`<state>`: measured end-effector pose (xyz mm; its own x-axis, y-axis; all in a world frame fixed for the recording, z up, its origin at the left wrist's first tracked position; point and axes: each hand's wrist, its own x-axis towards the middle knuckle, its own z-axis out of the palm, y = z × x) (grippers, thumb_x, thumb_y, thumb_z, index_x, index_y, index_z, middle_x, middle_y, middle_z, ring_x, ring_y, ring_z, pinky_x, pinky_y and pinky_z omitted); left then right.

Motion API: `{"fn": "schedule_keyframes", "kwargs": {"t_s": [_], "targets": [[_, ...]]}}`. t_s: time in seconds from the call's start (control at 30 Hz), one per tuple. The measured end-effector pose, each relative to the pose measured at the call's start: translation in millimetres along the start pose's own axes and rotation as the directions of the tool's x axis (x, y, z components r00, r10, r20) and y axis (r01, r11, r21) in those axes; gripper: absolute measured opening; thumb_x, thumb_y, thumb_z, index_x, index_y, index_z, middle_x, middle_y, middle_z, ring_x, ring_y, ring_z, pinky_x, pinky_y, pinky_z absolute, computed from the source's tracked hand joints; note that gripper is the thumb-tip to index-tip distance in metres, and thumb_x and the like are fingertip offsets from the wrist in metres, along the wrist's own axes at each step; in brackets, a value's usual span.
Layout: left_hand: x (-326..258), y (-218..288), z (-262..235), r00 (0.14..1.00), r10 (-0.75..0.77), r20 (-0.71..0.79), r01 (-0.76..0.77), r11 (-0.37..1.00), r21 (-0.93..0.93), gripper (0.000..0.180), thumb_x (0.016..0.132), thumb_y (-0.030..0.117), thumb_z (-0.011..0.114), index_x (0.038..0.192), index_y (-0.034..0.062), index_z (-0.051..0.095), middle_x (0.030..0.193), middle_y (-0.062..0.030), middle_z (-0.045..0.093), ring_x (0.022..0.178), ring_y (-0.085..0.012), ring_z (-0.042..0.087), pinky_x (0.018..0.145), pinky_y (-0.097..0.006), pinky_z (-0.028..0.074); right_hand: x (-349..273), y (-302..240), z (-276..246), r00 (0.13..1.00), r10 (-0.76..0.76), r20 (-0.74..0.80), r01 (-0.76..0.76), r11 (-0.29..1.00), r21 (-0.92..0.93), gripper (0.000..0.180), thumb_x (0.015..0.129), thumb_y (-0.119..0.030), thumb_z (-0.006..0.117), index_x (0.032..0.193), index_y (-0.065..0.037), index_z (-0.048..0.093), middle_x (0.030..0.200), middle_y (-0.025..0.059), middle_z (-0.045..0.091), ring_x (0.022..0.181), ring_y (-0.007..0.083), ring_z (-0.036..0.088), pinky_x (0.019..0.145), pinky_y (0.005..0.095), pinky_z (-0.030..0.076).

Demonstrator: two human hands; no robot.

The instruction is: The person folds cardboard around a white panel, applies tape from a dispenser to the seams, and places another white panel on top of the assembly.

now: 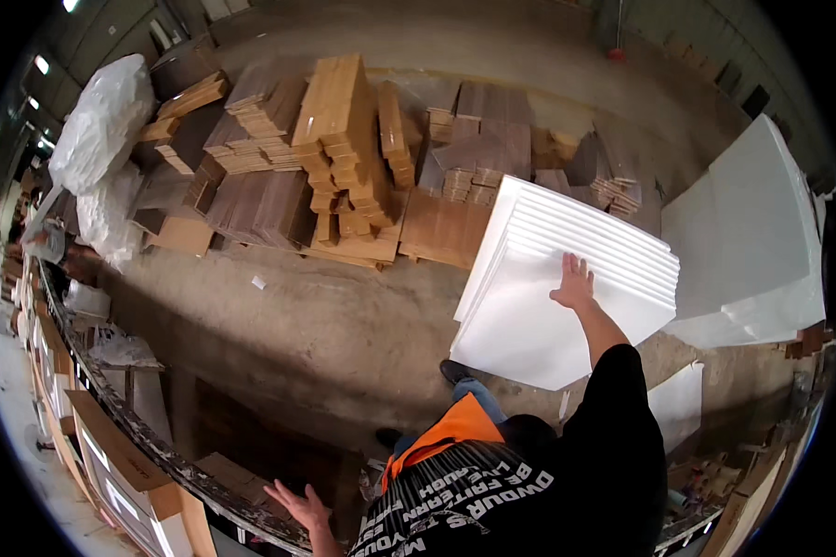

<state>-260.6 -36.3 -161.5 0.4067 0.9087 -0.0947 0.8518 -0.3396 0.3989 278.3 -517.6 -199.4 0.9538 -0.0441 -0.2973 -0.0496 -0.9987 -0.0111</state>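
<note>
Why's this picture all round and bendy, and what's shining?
In the head view, the fisheye lens blackens the corners and bows the long dark edge at lower left; also in the head view, ceiling lamps glare at upper left, white panels look bright.

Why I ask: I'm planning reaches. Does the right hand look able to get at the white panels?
Likely yes: the right hand appears to touch the white panels, with nothing visible between.

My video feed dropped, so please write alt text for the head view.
A person's right hand is spread over a stack of white panels; the left hand, open and empty, is at lower left. Stacks of brown boards stand beyond.
</note>
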Motion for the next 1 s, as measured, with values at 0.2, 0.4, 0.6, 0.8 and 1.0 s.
{"fn": "schedule_keyframes", "kwargs": {"t_s": [0.2,0.4,0.6,0.8,1.0], "targets": [[-9.7,65.1,31.7,0.991,0.107,0.080,-0.105,0.994,-0.026,0.079,0.081,0.012,0.070,0.148,0.0052,0.028,0.157,-0.0252,0.009,0.138,-0.0448,0.028,0.106,-0.048,0.037,-6.6,-0.2,-26.6,0.994,-0.035,0.101,0.037,0.999,-0.026,0.106,0.061,-0.025,0.074,0.150,-0.008,0.019,0.140,0.0164,0.032,0.133,0.0334,0.030,0.115,0.0525,0.015],[-16.4,82.2,53.5,0.977,0.115,0.180,-0.090,0.986,-0.142,0.076,0.082,0.013,0.070,0.146,0.0043,0.031,0.156,-0.0254,0.011,0.139,-0.0445,0.027,0.107,-0.047,0.036,0.0,7.0,-4.2,0.989,-0.104,-0.107,0.098,0.993,-0.058,0.092,0.060,-0.014,0.073,0.141,-0.004,0.031,0.137,0.0162,0.033,0.130,0.0344,0.031,0.114,0.0508,0.019],[-14.5,78.7,69.6,0.981,0.033,0.193,0.008,0.977,-0.212,0.075,0.081,0.017,0.071,0.145,0.0034,0.034,0.156,-0.0254,0.013,0.138,-0.0429,0.029,0.108,-0.044,0.035,-5.1,9.9,-17.8,0.998,-0.068,-0.017,0.070,0.991,0.115,0.081,0.060,-0.011,0.071,0.133,-0.004,0.037,0.128,0.0168,0.040,0.122,0.0348,0.037,0.107,0.0437,0.030],[-14.4,50.9,108.3,0.979,0.108,0.174,-0.060,0.963,-0.262,0.071,0.078,0.013,0.073,0.140,0.0007,0.039,0.152,-0.0258,0.026,0.136,-0.0394,0.036,0.107,-0.041,0.036,-30.0,11.4,-6.9,0.979,-0.159,0.126,0.178,0.972,-0.154,0.092,0.053,-0.036,0.086,0.128,-0.003,0.046,0.125,0.0193,0.050,0.120,0.0361,0.045,0.099,0.0455,0.041],[4.6,98.8,99.2,0.865,0.293,0.407,-0.169,0.934,-0.314,0.086,0.075,0.041,0.078,0.138,-0.0030,0.038,0.141,-0.0237,0.044,0.130,-0.0359,0.044,0.106,-0.040,0.038,-83.8,-66.3,-97.9,0.859,-0.494,0.132,0.509,0.851,-0.131,0.084,0.043,-0.043,0.089,0.106,0.000,0.056,0.102,0.0205,0.062,0.097,0.0385,0.060,0.087,0.0445,0.049]]}}
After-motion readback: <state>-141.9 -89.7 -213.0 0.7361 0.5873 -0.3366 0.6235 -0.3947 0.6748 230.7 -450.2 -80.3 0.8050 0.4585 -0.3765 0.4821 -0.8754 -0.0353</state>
